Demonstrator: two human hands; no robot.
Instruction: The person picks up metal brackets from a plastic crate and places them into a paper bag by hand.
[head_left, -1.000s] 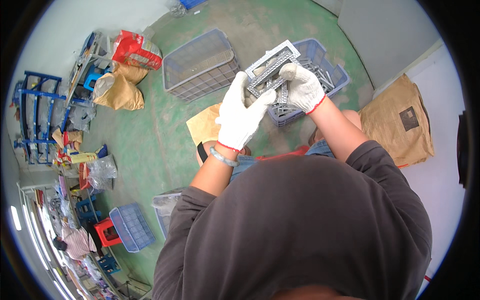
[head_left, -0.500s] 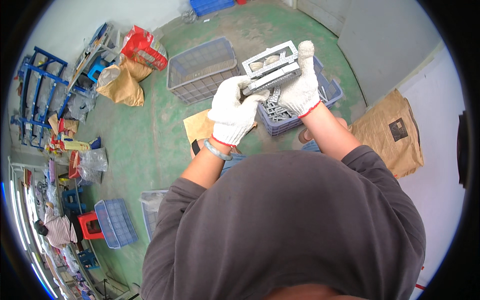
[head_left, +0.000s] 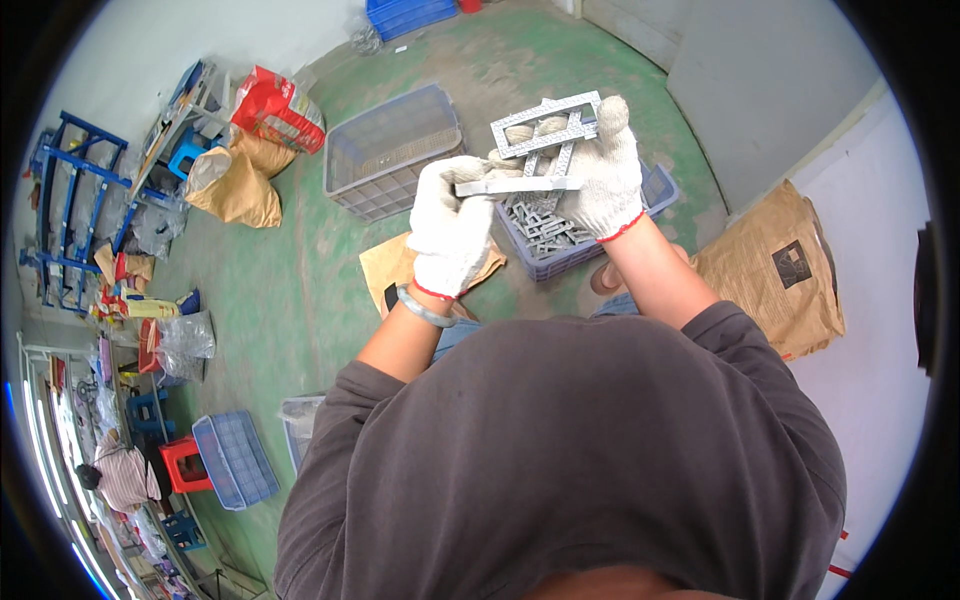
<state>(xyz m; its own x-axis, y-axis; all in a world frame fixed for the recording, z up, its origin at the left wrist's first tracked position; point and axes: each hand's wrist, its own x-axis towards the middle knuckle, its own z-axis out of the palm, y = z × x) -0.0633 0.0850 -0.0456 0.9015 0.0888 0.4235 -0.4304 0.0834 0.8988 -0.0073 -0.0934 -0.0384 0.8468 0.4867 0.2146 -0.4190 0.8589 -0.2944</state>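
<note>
My left hand [head_left: 447, 225], in a white knitted glove with a red cuff edge, pinches one end of a flat grey metal piece [head_left: 520, 185], seen edge-on. My right hand [head_left: 608, 185], gloved the same way, supports grey rectangular metal frames [head_left: 545, 125] with a patterned surface. Its thumb points up, and its other fingertips show through the frame's opening. The edge-on piece reaches across to the right palm. Below the hands, a blue-grey plastic crate [head_left: 660, 190] holds a heap of similar grey metal pieces [head_left: 545, 232].
A larger grey crate [head_left: 345, 180] stands beyond my left hand. Brown paper [head_left: 385, 265] lies on the green floor near my left wrist. At right, a brown sack [head_left: 775, 270] leans on the wall. Shelving, sacks, a red stool [head_left: 185, 463] and another person [head_left: 125, 475] are at left.
The piece in my left hand has come away from the stack, moved left and nearer me, and turned edge-on. The right hand stays nearly in place with its frames.
</note>
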